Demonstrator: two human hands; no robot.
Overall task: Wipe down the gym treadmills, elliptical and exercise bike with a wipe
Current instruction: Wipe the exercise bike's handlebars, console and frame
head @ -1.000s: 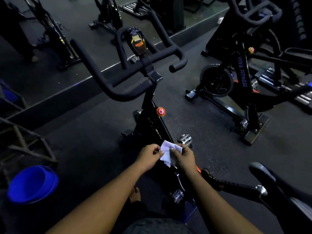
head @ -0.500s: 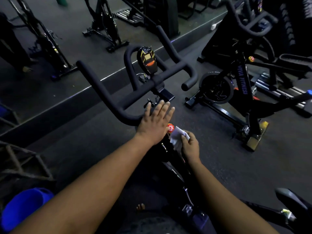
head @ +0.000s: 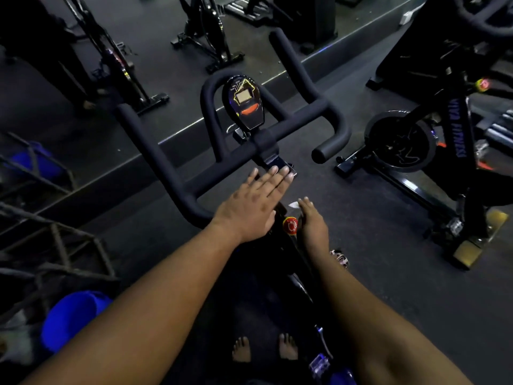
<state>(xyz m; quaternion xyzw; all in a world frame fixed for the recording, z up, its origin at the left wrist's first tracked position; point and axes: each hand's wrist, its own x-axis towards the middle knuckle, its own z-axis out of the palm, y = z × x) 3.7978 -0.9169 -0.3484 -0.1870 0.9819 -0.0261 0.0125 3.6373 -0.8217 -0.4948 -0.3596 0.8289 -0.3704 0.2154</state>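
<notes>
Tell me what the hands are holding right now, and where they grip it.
The left hand holds nothing, fingers straight. The right hand has the white wipe under its fingers; only a corner shows, so the hold cannot be told.
</notes>
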